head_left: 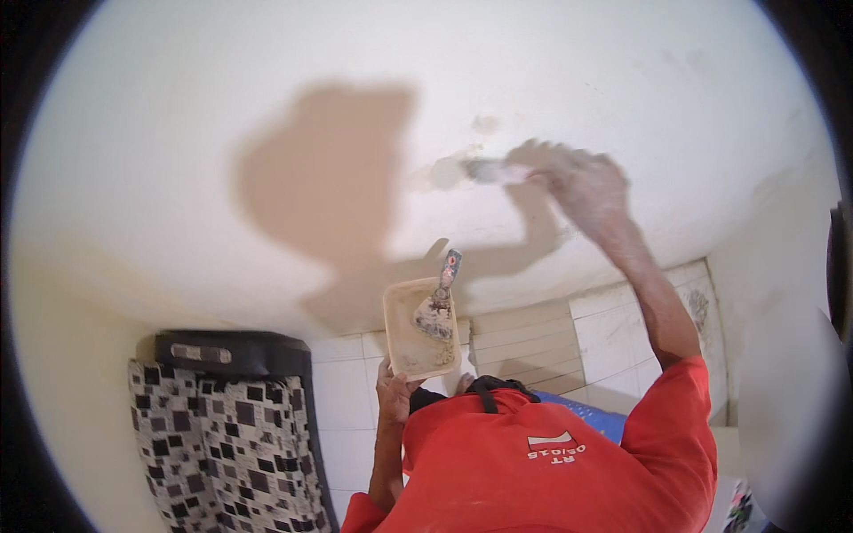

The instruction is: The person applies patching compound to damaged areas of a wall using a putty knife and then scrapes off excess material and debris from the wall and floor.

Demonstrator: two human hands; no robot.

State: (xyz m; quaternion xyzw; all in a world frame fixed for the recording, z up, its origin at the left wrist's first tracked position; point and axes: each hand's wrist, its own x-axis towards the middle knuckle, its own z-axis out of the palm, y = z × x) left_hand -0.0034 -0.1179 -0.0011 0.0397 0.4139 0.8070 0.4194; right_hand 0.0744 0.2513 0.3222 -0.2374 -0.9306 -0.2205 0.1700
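Note:
My right hand (pixel 588 191), blurred by motion, is raised to the pale wall (pixel 569 89). Its fingers are closed on a putty knife (pixel 489 171), whose blade is at a greyish damp-looking patch (pixel 447 172) on the wall. Lower down, my left hand (pixel 394 389) grips the near left corner of a cream rectangular plastic tub (pixel 395 330). A pasty, pale filler coats the tub's inside. A second putty knife (pixel 434 316), its blade smeared with filler, rests in the tub with its handle jutting over the far rim.
A sofa (pixel 253 444) with a black-and-white square pattern and a black armrest stands at the lower left. White tiles (pixel 342 409) cover the floor along the wall base. Something blue (pixel 586 417) shows behind my red shirt. Shadows of my head and arm fall on the wall.

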